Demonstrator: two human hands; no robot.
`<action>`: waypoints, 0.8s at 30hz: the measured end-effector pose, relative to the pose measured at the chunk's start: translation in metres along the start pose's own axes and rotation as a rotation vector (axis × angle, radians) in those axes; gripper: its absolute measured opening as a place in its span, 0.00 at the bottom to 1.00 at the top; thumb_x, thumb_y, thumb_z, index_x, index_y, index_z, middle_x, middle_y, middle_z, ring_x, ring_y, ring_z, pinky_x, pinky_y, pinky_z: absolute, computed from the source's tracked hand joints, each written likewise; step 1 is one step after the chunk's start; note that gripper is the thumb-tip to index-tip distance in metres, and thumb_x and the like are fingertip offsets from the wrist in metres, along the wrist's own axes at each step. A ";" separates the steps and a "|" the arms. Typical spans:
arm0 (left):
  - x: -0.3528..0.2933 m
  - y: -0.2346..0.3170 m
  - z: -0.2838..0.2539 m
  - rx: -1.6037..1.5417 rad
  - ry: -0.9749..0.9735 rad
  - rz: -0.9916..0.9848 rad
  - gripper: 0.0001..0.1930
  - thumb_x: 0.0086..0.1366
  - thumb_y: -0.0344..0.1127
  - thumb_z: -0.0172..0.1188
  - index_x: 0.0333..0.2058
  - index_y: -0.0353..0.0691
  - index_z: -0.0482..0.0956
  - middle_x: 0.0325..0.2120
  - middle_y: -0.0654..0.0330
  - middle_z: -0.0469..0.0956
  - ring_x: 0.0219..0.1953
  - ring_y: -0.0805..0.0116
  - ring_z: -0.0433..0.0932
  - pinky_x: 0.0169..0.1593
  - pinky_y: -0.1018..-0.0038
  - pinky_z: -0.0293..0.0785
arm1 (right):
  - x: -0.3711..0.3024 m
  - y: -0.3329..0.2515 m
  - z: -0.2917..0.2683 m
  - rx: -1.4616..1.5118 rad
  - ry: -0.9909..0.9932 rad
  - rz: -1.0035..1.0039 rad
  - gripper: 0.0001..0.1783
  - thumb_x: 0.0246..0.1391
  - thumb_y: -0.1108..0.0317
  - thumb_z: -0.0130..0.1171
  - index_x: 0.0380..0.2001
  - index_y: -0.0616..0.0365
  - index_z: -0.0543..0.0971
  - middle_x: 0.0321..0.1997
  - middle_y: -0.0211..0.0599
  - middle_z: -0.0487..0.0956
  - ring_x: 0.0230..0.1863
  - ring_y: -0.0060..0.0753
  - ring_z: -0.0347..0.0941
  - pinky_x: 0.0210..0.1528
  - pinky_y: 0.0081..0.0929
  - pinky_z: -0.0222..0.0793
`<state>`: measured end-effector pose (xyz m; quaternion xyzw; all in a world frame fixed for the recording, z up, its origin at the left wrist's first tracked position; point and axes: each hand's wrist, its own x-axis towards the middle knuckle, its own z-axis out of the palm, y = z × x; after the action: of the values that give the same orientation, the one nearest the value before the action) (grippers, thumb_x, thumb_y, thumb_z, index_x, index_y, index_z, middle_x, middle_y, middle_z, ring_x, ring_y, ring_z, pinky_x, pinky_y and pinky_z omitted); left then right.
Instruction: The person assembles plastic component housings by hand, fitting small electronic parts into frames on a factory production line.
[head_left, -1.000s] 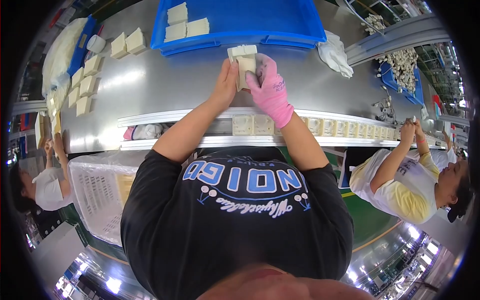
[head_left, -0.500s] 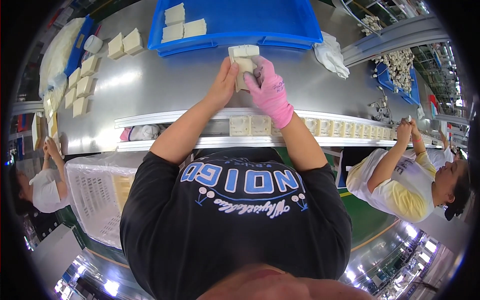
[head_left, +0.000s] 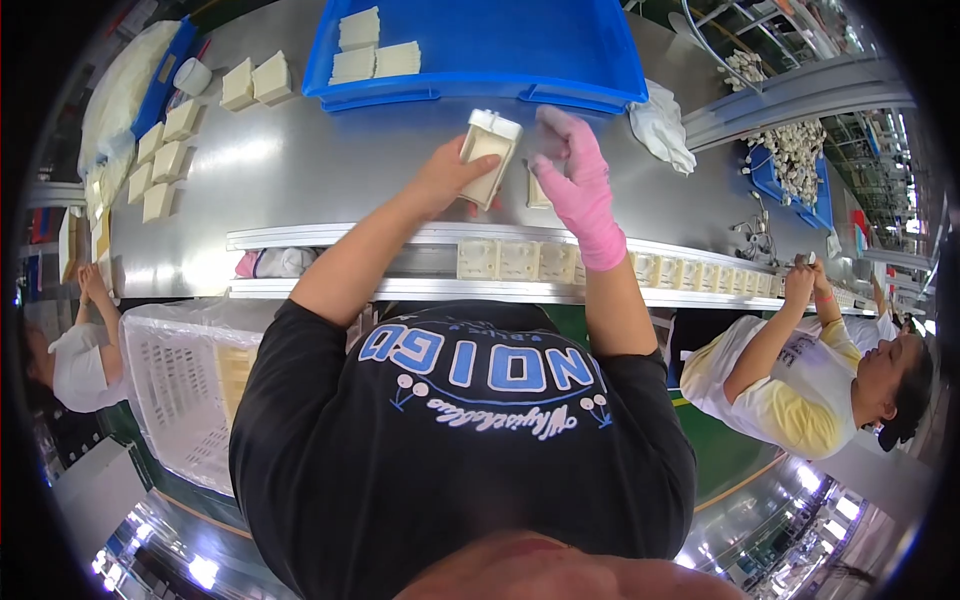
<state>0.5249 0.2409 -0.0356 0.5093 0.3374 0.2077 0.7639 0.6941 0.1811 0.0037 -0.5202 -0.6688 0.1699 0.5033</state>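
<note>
My bare left hand (head_left: 447, 176) grips a cream rectangular plastic housing (head_left: 491, 150), with the thumb across its open face and a white end piece (head_left: 496, 124) at its far end. To its right, my right hand (head_left: 575, 170), in a pink glove with grey fingertips, stands open with thumb and fingers apart. A small cream piece (head_left: 538, 190) shows just below the gloved thumb; whether it touches the hand I cannot tell. Nearer to me, a row of cream square parts (head_left: 519, 260) lies in a metal rail track (head_left: 400, 290).
Ahead is a blue tray (head_left: 480, 80) with stacked cream plates (head_left: 397, 58). Several cream blocks (head_left: 170, 160) and a white cup (head_left: 191, 76) stand left. A white cloth (head_left: 660, 125) and a blue bin of small parts (head_left: 795, 165) lie right. Co-workers sit on both sides.
My right hand has come off the housing, moved right and opened. The housing in my left hand is now tilted and its hollow face shows. A small cream piece has appeared beside the glove.
</note>
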 end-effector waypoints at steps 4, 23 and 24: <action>-0.017 0.028 -0.018 0.045 -0.453 -0.316 0.20 0.58 0.39 0.52 0.45 0.35 0.62 0.26 0.57 0.74 0.36 0.69 0.74 0.28 0.74 0.72 | 0.008 -0.024 0.004 -0.048 -0.095 -0.207 0.21 0.38 0.72 0.54 0.40 0.61 0.70 0.39 0.42 0.72 0.41 0.31 0.67 0.46 0.28 0.61; -0.081 0.016 -0.037 0.541 -0.196 -0.189 0.17 0.58 0.37 0.45 0.44 0.36 0.62 0.19 0.54 0.72 0.23 0.66 0.72 0.29 0.73 0.67 | -0.033 0.006 0.039 -0.178 -0.511 -0.017 0.18 0.47 0.59 0.49 0.36 0.61 0.70 0.32 0.45 0.69 0.36 0.45 0.66 0.40 0.33 0.62; -0.079 0.019 -0.036 0.697 -0.183 -0.172 0.16 0.58 0.35 0.46 0.44 0.37 0.63 0.21 0.56 0.72 0.25 0.68 0.72 0.30 0.74 0.67 | -0.037 0.010 0.030 -0.209 -0.513 0.050 0.19 0.46 0.56 0.48 0.37 0.59 0.70 0.32 0.45 0.69 0.38 0.44 0.66 0.42 0.35 0.60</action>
<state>0.4451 0.2193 -0.0037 0.7251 0.3600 -0.0308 0.5863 0.6718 0.1622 -0.0348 -0.5254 -0.7753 0.2385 0.2569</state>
